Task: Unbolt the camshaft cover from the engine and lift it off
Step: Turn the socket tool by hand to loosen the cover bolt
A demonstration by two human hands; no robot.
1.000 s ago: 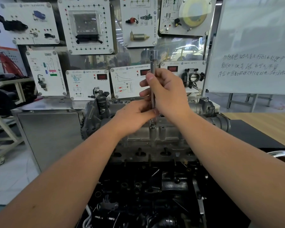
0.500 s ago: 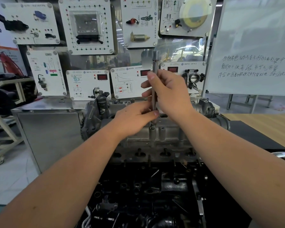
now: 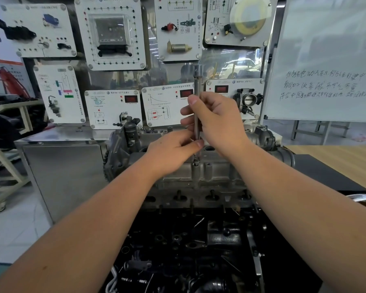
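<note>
Behind the engine, white training panels (image 3: 112, 32) and a whiteboard (image 3: 325, 60) line the wall. Camshaft cover (image 3: 209, 172): ribbed, dull grey cast metal, seated on the engine directly below both hands. Extension bar (image 3: 197, 87): slim, polished steel, upright, its tip on a bolt (image 3: 196, 162) at the cover's near edge. Right hand (image 3: 218, 121) grips the shaft; left hand (image 3: 173, 153) pinches its lower end.
</note>
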